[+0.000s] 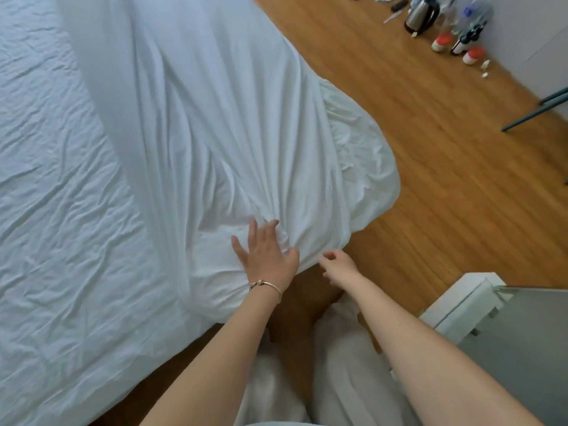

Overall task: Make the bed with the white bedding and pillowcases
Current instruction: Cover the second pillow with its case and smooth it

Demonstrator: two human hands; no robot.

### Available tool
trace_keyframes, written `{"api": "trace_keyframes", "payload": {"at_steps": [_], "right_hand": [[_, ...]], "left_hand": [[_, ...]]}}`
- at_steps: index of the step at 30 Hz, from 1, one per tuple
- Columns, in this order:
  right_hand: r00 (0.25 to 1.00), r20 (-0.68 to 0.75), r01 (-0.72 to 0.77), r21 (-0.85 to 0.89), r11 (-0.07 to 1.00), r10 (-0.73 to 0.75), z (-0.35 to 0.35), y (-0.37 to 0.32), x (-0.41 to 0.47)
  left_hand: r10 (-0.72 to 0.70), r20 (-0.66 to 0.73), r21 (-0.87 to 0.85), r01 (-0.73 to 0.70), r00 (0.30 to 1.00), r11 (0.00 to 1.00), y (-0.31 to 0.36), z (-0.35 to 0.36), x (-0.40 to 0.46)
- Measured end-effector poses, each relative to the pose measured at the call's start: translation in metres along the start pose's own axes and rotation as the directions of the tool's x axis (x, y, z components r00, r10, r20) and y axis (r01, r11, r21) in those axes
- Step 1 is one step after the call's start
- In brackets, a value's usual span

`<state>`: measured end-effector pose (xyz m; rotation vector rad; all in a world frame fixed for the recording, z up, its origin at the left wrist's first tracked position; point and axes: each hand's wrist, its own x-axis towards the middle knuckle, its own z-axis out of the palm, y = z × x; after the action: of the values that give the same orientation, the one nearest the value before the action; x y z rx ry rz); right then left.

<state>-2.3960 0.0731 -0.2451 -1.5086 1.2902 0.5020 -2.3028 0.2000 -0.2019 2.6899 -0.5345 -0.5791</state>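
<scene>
— White cotton everywhere from the head camera. Where are we with the bedding?

— We are still spreading it, we judge. Our left hand lies with fingers straight and spread, pressing on the duvet where the cloth bunches into a knot of folds just beyond the fingertips. Our right hand hangs just to the right of it, off the cloth's edge, fingers loosely curled and holding nothing.

— And the sheet?

— Left of the left hand, crinkled, already flat on the mattress.

— Which way does the duvet run?

— Its long axis goes away from our hands toward the top of the view, folds fanning out from the bunched spot. One corner spills off to the right of the right hand, down toward the wooden floor.

— So what next?

— We would say the next move calls for catching the near edge with both hands and drawing that hanging corner back over the bed, then smoothing the folds. Pillowcases we cannot see.

— Anything else?

— A kettle and bottles on the floor, well beyond the right hand.
</scene>
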Motion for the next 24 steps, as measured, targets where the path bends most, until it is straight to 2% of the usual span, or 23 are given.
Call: {"api": "trace_keyframes", "payload": {"at_steps": [4,7,9,11,13,14,15,17,21,24], "right_hand": [[1.000,0.026,-0.004,0.125,0.992,0.001,-0.053,-0.001,0.021],[0.997,0.080,0.010,0.155,0.988,-0.023,-0.101,-0.004,0.030],[0.996,0.076,0.038,0.182,0.983,-0.052,-0.133,-0.005,0.035],[0.994,0.064,0.072,0.190,0.979,-0.086,-0.165,-0.008,0.046],[0.993,0.071,0.076,0.181,0.981,-0.090,-0.196,-0.014,0.060],[0.993,0.073,0.077,0.176,0.981,-0.091,-0.210,-0.016,0.068],[0.994,0.067,0.078,0.171,0.982,-0.090,-0.225,-0.019,0.076],[0.994,0.041,0.089,0.175,0.981,-0.097,-0.254,-0.027,0.095],[0.985,0.074,0.145,0.131,0.981,-0.155,-0.320,-0.061,0.140],[0.978,0.091,0.184,0.062,0.981,-0.189,-0.379,-0.103,0.181]], "left_hand": [[-0.056,0.035,0.082,0.053,0.998,0.995,0.033,0.028,0.017],[-0.218,0.052,-0.075,0.221,0.975,0.972,0.068,0.047,0.032],[-0.367,0.069,-0.142,0.373,0.928,0.917,0.096,0.060,0.046],[-0.486,0.145,-0.259,0.507,0.862,0.822,0.133,0.073,0.061],[-0.590,0.277,-0.445,0.645,0.759,0.621,0.174,0.087,0.078],[-0.616,0.310,-0.460,0.681,0.724,0.570,0.193,0.094,0.088],[-0.614,0.336,-0.416,0.697,0.714,0.583,0.208,0.101,0.096],[-0.539,0.406,-0.347,0.670,0.738,0.656,0.243,0.111,0.119],[-0.344,0.473,-0.435,0.554,0.811,0.710,0.323,0.129,0.178],[-0.190,0.532,-0.436,0.459,0.825,0.774,0.384,0.136,0.233]]}}
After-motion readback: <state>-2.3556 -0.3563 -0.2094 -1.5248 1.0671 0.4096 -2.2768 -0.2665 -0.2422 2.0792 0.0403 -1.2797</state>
